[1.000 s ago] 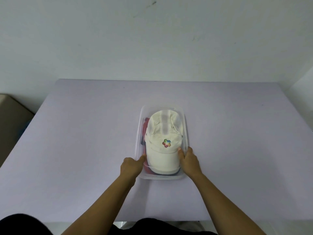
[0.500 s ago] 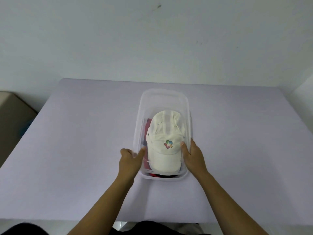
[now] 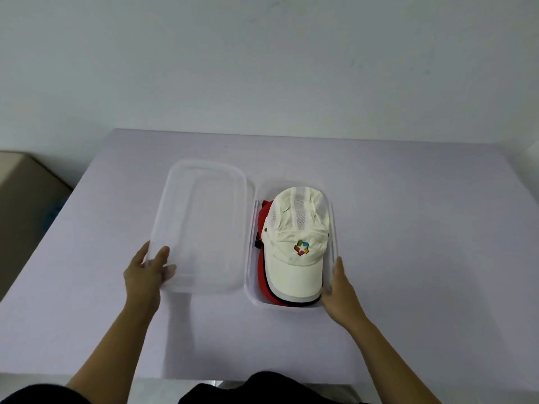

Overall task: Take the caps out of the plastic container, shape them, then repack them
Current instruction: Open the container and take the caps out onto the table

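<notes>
Caps are lying stacked inside the clear plastic container (image 3: 335, 228) on the lilac table (image 3: 423, 228), the white cap (image 3: 297, 246) on top of a red cap (image 3: 264, 282). At 9 o'clock from it, the left hand (image 3: 145, 275) is gripping the clear lid (image 3: 201, 225) by its near corner. The right hand (image 3: 339, 295), fingers together, is touching the container's near right wall.

The clear plastic container (image 3: 292, 305) holds a white cap (image 3: 296, 243) atop a red cap (image 3: 263, 282). Just left of the container, the left hand (image 3: 145, 277) grips its clear lid (image 3: 201, 225); the right hand (image 3: 338, 295) rests flat against the container's right wall
</notes>
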Demonstrator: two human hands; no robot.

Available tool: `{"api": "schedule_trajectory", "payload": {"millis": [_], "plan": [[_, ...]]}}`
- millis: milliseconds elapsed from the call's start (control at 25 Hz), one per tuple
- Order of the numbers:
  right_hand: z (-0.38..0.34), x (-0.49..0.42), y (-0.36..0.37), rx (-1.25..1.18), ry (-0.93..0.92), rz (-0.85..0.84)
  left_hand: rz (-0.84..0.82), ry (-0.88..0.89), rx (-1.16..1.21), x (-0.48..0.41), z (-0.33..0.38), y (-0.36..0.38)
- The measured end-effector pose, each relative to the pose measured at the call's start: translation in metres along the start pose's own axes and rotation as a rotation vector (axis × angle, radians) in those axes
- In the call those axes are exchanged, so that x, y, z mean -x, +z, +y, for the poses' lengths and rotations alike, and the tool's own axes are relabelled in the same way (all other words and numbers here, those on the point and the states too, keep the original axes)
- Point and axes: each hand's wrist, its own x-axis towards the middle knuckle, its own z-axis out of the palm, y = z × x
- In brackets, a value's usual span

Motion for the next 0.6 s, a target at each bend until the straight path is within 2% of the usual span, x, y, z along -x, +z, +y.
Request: {"api": "schedule_trajectory", "payload": {"millis": [240, 400, 600], "plan": [[0.007, -0.004, -0.008, -0.016, -0.031, -0.037, -0.054, -0.061, -0.199, -0.024, -0.038, 0.007], [0.007, -0.005, -0.008, -0.015, -0.045, -0.052, -0.047, 0.043, -0.582, -0.031, -0.051, 0.003], [0.01, -0.008, -0.009, 0.002, -0.032, -0.075, -0.004, 0.027, -0.707, -0.034, -0.053, 0.008]]}}
